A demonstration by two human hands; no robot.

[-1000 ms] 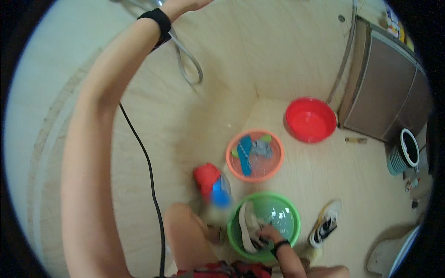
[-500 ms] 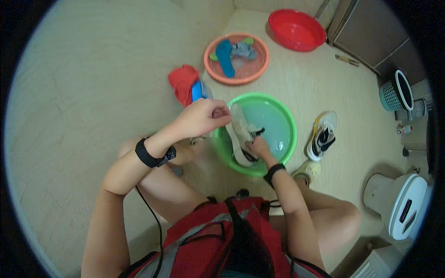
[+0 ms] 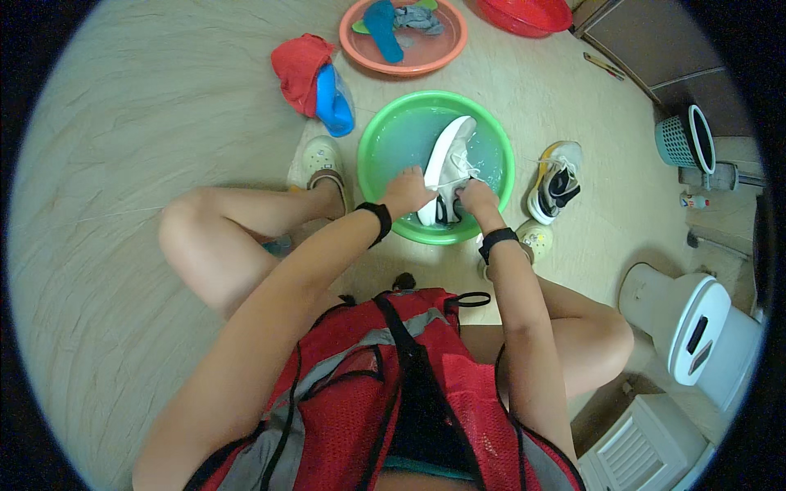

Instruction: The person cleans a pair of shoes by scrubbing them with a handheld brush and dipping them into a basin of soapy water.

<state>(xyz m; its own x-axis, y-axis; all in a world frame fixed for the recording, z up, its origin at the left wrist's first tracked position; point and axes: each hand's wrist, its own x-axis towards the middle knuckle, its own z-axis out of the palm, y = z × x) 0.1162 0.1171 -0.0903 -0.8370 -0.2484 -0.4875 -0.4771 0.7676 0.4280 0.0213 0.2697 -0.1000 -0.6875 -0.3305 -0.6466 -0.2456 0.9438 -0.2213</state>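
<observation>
A white sneaker [image 3: 449,155] with black parts lies tilted on its side in the green basin [image 3: 369,155] of cloudy water, its toe pointing away from me. My left hand [image 3: 408,193] is closed at the sole side of the shoe, and a white shoelace [image 3: 443,185] runs from its fingers across the upper. On the other side, my right hand [image 3: 478,199] grips the shoe near its ankle opening, its fingertips partly hidden. Right of the basin, a second sneaker [image 3: 557,182], white, black and yellow, rests on the floor.
An orange basin [image 3: 403,69] holding insoles and a grey cloth stands beyond, with a red basin [image 3: 528,20] at its right. Red cloth [image 3: 303,69] lies over a blue item [image 3: 334,102] at left. A toilet [image 3: 688,323] and teal basket [image 3: 675,141] are at right.
My left hand has come down from above the basin's left edge to the sneaker. The shoe is now turned, toe leaning right. My view has shifted, so the basins sit higher in it.
</observation>
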